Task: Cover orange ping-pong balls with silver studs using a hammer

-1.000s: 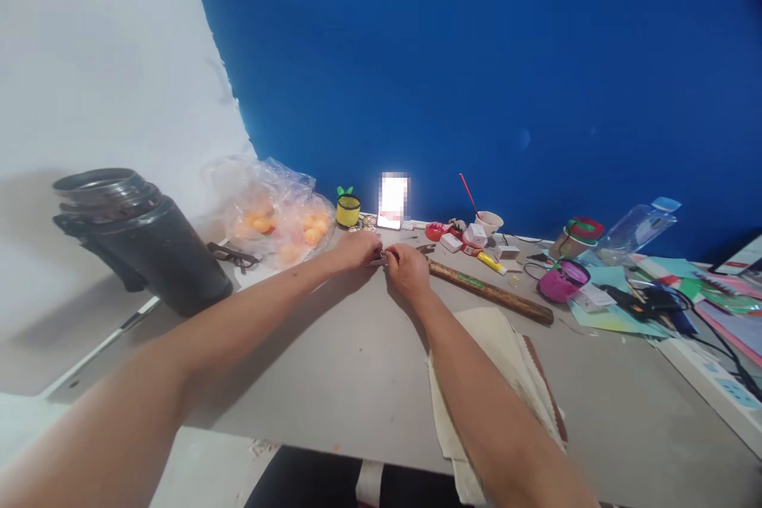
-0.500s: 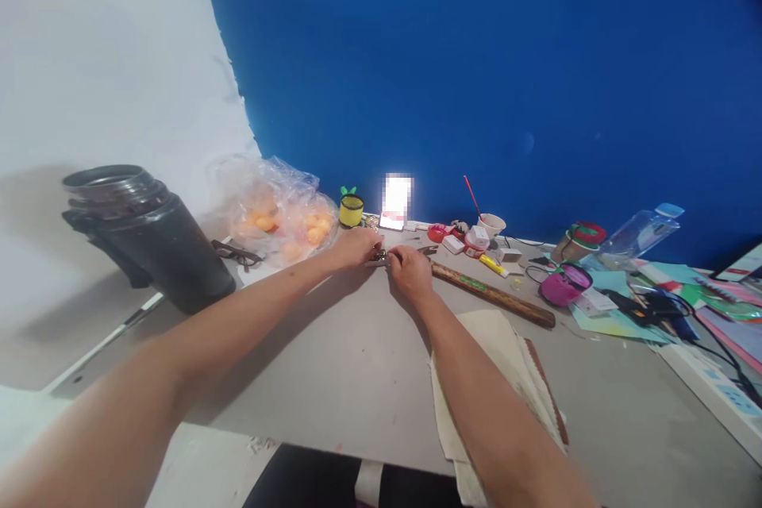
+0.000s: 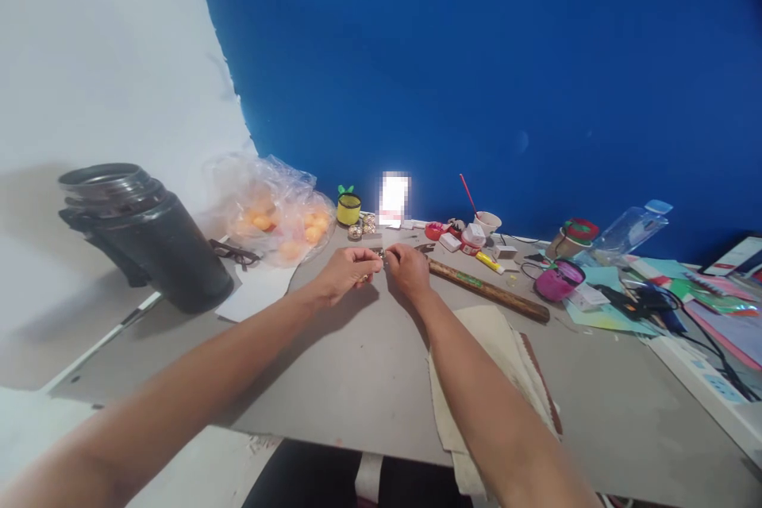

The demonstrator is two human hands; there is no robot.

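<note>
My left hand (image 3: 352, 271) is closed in a pinch near the middle of the table, around something small that its fingers mostly hide. Close beside it, my right hand (image 3: 408, 268) is also closed, its thumb and forefinger pinched at a small shiny metallic piece (image 3: 381, 252) that shows between the two hands. I cannot make out what this piece is. Just right of my right hand lies a hammer with a wooden handle (image 3: 488, 290). Behind the hands sit several shiny metallic balls (image 3: 355, 232) beside a small yellow mesh pot (image 3: 348, 209).
A dark flask (image 3: 155, 238) and a plastic bag of orange fruit (image 3: 279, 214) stand left. A bright phone (image 3: 394, 202) leans at the back wall. Cloths (image 3: 488, 365) lie under my right forearm. Small boxes, a paper cup (image 3: 488, 223), a clear bottle (image 3: 631, 232) and a power strip (image 3: 708, 381) lie right.
My left hand has come back toward me and turned, uncovering the shiny balls behind it. My right hand has stayed nearly in place, and the view has shifted slightly.
</note>
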